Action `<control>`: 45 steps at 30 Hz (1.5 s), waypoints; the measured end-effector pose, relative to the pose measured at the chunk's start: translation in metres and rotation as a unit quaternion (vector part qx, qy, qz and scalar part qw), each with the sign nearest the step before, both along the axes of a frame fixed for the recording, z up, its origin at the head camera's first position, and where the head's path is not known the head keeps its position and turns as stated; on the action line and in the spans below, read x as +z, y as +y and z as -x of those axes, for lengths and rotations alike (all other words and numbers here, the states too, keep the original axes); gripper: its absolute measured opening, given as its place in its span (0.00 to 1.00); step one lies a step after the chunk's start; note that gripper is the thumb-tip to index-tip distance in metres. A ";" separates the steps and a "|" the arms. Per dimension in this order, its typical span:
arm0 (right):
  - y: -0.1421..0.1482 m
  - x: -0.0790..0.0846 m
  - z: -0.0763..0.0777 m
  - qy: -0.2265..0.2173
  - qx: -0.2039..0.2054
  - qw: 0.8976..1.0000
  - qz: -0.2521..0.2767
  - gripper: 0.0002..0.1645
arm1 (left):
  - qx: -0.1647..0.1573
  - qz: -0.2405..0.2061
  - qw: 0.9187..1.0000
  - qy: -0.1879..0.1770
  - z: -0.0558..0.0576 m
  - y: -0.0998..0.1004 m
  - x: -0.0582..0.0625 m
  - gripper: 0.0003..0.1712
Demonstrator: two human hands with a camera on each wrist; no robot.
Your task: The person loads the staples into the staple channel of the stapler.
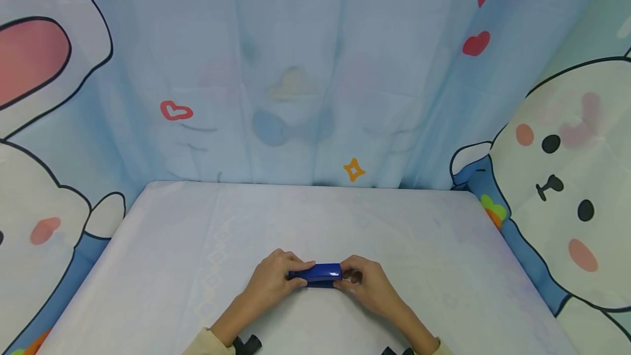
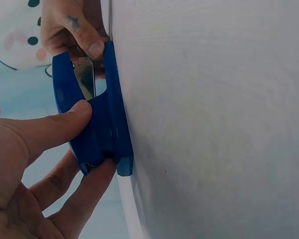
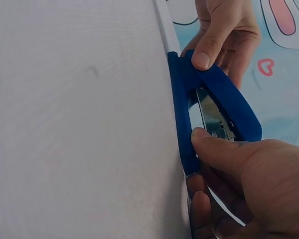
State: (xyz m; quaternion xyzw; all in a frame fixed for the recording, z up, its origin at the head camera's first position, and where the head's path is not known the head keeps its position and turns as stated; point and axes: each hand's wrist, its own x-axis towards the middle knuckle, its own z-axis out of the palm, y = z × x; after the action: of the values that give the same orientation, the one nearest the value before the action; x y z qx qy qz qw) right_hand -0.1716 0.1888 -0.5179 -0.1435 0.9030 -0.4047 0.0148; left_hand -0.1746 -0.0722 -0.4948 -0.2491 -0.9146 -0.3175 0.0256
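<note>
A blue stapler (image 1: pixel 321 272) is held between the two hands, low over the white table, its base on or just above the cloth. My left hand (image 1: pixel 275 274) grips the hinge end, thumb on the side and fingers behind, as the left wrist view shows. At the front end, my right hand (image 1: pixel 368 284) pinches the stapler, its thumb by the metal staple rail (image 3: pixel 212 114). Between the top arm (image 3: pixel 234 102) and the base (image 3: pixel 183 117) there is a gap, with the rail inside it. Some of the right fingers are hidden behind the stapler.
The white cloth-covered table (image 1: pixel 236 234) spreads around the hands. A light blue curtain (image 1: pixel 305 70) with printed hearts hangs behind its far edge. Printed cartoon animals (image 1: pixel 557 179) flank the table. Dark straps (image 1: pixel 247 345) show by the wrists.
</note>
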 end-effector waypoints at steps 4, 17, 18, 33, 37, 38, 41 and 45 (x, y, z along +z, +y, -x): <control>0.001 0.000 -0.001 0.008 0.002 1.000 0.000 0.13 | 0.001 0.005 1.000 0.003 -0.001 0.002 -0.001 0.23; 0.001 -0.001 0.001 0.012 0.013 1.000 0.006 0.12 | 0.001 0.020 1.000 0.008 -0.001 0.004 0.004 0.23; 0.001 -0.001 0.001 0.010 0.012 1.000 0.006 0.12 | 0.000 0.022 1.000 0.007 -0.001 0.004 0.004 0.23; -0.001 -0.001 0.002 0.010 0.006 1.000 0.004 0.12 | -0.007 0.042 0.999 0.014 -0.004 0.005 0.009 0.23; 0.000 0.000 0.002 0.010 0.011 1.000 0.006 0.11 | -0.009 0.048 0.999 0.019 -0.004 0.005 0.010 0.23; 0.000 0.000 0.002 0.009 0.012 1.000 0.006 0.11 | -0.009 0.049 0.999 0.020 -0.003 0.006 0.010 0.23; 0.000 0.000 0.003 0.009 0.011 1.000 0.003 0.11 | -0.010 0.055 0.998 0.021 -0.003 0.007 0.011 0.23; -0.001 0.000 0.003 0.005 0.003 1.000 -0.006 0.13 | -0.011 0.069 0.997 0.024 -0.004 0.007 0.012 0.23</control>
State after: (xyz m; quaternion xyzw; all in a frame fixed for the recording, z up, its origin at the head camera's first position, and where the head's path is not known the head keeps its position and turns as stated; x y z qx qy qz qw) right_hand -0.1743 0.1876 -0.5177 -0.1482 0.9050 -0.3986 0.0128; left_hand -0.1709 -0.0650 -0.4830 -0.2680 -0.9307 -0.2474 0.0267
